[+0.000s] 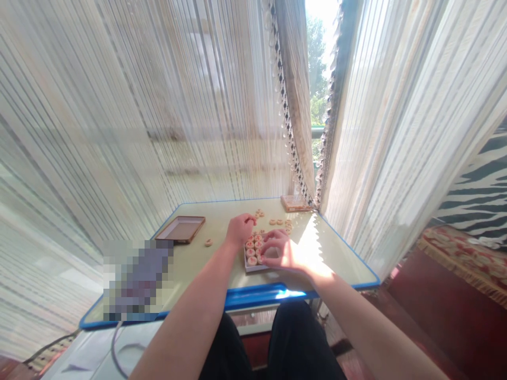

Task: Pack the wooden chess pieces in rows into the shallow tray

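Note:
A small white tray (249, 267) lies on a pale green table (198, 261) with a blue rim. It holds several round wooden game discs (252, 252) with red marks. My left hand (239, 229) hovers just above the tray's far edge, fingers pinched together near loose discs (259, 213); what they hold is too small to make out. My right hand (283, 250) rests on the tray's right side, its curled fingertips touching the discs inside. More loose discs (279, 222) lie beyond the tray.
An open brown box lid (181, 228) lies at the table's left, with one stray disc (208, 242) beside it. A flat box (293, 202) sits at the far right corner. Striped curtains hang on both sides. A blurred patch (137, 279) covers the near left.

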A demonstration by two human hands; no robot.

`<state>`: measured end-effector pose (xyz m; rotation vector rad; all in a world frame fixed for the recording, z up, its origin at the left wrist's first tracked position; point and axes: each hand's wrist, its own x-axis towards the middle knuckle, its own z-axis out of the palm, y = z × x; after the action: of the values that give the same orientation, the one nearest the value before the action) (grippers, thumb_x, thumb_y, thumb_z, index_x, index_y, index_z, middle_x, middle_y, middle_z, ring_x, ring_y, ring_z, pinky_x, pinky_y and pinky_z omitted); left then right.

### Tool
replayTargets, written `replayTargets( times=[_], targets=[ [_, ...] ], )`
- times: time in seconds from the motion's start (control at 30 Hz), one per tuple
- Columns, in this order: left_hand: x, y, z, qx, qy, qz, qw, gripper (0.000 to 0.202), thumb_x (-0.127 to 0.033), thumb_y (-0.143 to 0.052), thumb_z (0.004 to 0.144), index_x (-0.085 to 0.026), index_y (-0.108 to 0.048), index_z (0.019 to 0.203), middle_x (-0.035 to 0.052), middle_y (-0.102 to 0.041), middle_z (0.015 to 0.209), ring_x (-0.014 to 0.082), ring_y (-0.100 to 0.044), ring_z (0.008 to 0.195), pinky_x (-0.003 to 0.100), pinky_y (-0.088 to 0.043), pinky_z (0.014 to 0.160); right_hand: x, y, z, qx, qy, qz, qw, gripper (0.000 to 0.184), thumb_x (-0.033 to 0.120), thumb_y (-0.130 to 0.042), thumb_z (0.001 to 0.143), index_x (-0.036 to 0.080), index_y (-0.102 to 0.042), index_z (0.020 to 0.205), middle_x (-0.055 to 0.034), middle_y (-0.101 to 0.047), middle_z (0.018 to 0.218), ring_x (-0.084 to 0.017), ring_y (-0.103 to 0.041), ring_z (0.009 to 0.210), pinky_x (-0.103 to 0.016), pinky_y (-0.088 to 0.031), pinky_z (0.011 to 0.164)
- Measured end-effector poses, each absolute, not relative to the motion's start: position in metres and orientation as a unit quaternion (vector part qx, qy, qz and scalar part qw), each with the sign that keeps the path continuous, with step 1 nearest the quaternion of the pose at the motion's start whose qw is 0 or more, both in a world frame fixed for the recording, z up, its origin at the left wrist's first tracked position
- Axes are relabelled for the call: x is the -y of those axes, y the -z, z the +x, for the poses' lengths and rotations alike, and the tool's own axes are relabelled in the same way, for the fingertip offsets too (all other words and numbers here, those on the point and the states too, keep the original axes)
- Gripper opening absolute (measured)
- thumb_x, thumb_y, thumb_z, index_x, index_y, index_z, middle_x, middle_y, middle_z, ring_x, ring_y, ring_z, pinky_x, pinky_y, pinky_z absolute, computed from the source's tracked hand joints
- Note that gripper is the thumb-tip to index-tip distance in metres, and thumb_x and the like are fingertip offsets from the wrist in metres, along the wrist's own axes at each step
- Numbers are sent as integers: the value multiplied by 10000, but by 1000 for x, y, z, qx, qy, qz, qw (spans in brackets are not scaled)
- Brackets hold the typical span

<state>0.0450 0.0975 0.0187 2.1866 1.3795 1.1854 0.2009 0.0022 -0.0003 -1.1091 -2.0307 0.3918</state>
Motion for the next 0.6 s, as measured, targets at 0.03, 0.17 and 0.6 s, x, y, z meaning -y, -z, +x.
replayTargets(
  times=[0.03, 0.17, 0.6],
  targets=[
    [-97, -18, 45, -478, -409, 763, 145, 246, -181, -413, 695, -186, -656, 662, -16, -617, 573, 114, -494, 501, 230, -378, 549, -3, 1, 201, 797, -154, -432, 392, 169, 383, -682, 671, 254, -693, 779, -41, -543, 1019, -209, -465, 1047, -341, -386, 933],
    [-97, -18, 44, -483, -400, 768, 132, 242, -170, -425, 699, -190, -665, 682, -11, -631, 591, 124, -535, 556, 230, -397, 591, -2, 2, 201, 796, -156, -430, 397, 149, 373, -695, 657, 262, -686, 755, -26, -549, 1003, -203, -474, 1025, -337, -395, 921],
    [-101, -17, 42, -497, -374, 777, 94, 253, -189, -452, 733, -221, -703, 744, 14, -703, 839, 165, -609, 840, 249, -430, 803, -6, 3, 202, 815, -151, -414, 376, 157, 351, -698, 662, 263, -686, 792, -25, -559, 988, -203, -472, 1012, -344, -404, 898]
  ],
)
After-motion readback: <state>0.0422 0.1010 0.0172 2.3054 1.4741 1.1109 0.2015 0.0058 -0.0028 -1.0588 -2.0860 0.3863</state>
